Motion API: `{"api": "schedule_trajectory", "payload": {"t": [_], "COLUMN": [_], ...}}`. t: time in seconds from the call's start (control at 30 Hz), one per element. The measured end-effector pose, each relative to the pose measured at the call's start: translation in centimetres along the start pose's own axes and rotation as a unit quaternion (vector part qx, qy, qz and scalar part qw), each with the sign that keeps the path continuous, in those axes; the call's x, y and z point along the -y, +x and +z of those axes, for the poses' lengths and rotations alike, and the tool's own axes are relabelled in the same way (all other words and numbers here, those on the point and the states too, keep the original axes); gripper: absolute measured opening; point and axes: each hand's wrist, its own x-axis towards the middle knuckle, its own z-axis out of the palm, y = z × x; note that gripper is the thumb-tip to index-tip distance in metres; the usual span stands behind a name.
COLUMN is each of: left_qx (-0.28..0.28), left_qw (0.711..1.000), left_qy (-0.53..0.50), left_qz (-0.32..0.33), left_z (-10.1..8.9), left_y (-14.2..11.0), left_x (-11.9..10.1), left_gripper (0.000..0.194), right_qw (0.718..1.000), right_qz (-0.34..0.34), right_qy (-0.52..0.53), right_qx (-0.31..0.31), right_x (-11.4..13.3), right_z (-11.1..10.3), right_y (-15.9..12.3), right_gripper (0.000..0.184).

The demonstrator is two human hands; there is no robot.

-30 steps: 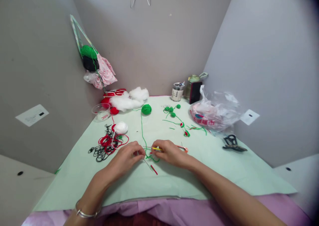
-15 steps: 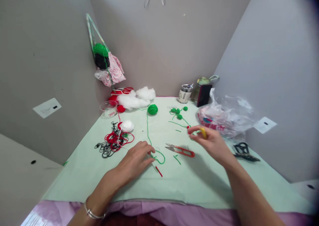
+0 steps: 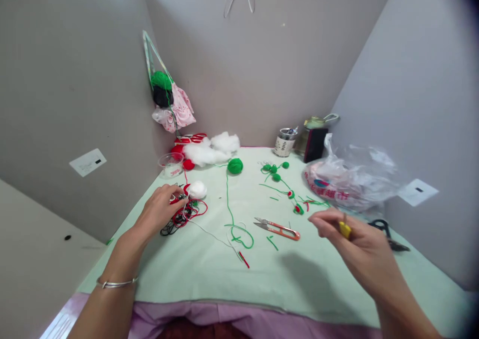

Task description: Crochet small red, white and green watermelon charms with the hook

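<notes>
My left hand (image 3: pixel 160 209) is over a tangle of red and black yarn (image 3: pixel 185 220), its thumb and forefinger apart beside the white yarn ball (image 3: pixel 197 190). A white strand passes by its fingertips. My right hand (image 3: pixel 352 239) is raised above the right of the table, fingers curled round a yellow-handled crochet hook (image 3: pixel 345 229); most of the hook is hidden. Left of this hand lie orange thread snips (image 3: pixel 280 230) and small red-and-green crocheted pieces (image 3: pixel 298 209). A green yarn ball (image 3: pixel 235 166) trails a strand to a loose loop in the middle.
White stuffing (image 3: pixel 207 152) and a clear plastic tub (image 3: pixel 171 165) are at the back left. A can (image 3: pixel 285 143), a phone (image 3: pixel 315 144) and a plastic bag (image 3: pixel 348 177) stand at the back right. Black-handled scissors (image 3: pixel 392 239) lie beyond my right hand.
My left hand has moved left and away from me, from the green loop to the yarn tangle. My right hand has drawn right and back, leaving the red-and-green pieces on the table.
</notes>
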Motion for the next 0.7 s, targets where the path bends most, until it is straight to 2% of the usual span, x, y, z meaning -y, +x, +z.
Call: {"api": "schedule_trajectory", "payload": {"t": [0.2, 0.37, 0.47, 0.53, 0.63, 0.7], "left_qx": [0.094, 0.064, 0.062, 0.058, 0.051, 0.059], "left_qw": [0.993, 0.996, 0.996, 0.994, 0.988, 0.98], "left_qy": [-0.05, -0.044, -0.061, -0.086, -0.145, -0.187], "left_qz": [0.053, 0.032, 0.033, 0.031, 0.027, 0.028], "left_z": [1.6, 2.7, 3.8, 3.7, 1.9, 0.3], "left_y": [-1.2, -0.5, 0.1, 0.4, 0.0, -1.0], "left_x": [-2.2, -2.4, -2.7, -3.3, -5.0, -6.6], "left_gripper": [0.015, 0.01, 0.017, 0.017, 0.012, 0.018], "right_qw": [0.981, 0.952, 0.943, 0.94, 0.931, 0.921], "right_qz": [0.028, 0.047, 0.056, 0.06, 0.101, 0.146], "right_qy": [0.071, 0.13, 0.148, 0.158, 0.198, 0.249], "right_qx": [0.178, 0.274, 0.293, 0.296, 0.289, 0.263], "right_x": [2.6, 4.3, 4.6, 4.4, 3.8, 3.7], "right_z": [2.7, 4.5, 5.3, 5.8, 6.4, 6.9], "right_y": [0.2, 0.0, -0.3, -0.6, -1.1, -1.3], "right_gripper": [0.029, 0.026, 0.026, 0.027, 0.03, 0.031]}}
